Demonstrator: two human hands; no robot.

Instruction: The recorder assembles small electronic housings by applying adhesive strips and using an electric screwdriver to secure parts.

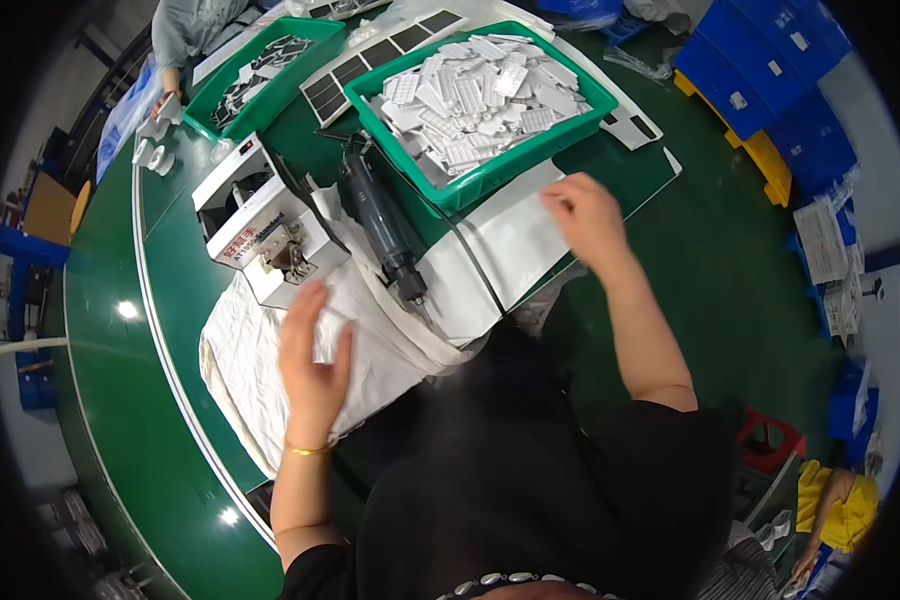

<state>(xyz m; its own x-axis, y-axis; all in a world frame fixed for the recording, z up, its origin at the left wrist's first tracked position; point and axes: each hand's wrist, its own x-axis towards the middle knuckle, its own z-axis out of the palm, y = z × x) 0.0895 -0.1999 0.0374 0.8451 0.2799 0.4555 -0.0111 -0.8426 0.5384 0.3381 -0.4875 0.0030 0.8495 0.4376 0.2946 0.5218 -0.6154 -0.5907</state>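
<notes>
My left hand (313, 370) is over a white cloth (245, 350), thumb apart from the fingers, with nothing seen in it. Just beyond its fingertips stands a white box-shaped screw feeder (260, 225) with a metal mechanism at its front. To the right of the feeder lies a black electric screwdriver (378, 218), its bit end toward me. My right hand (588, 222) is above the right edge of a white sheet (505, 245), its fingers curled together. Whatever they hold, if anything, is hidden. Beyond it, a green bin (485, 190) holds a heap of white plastic parts (475, 95).
A second green bin (315, 30) with dark and white pieces sits at the far left. Beside it is another person's hand (170, 85), near white spools (155, 155). A black cable (475, 262) crosses the white sheet. Blue bins (770, 65) stand at the right.
</notes>
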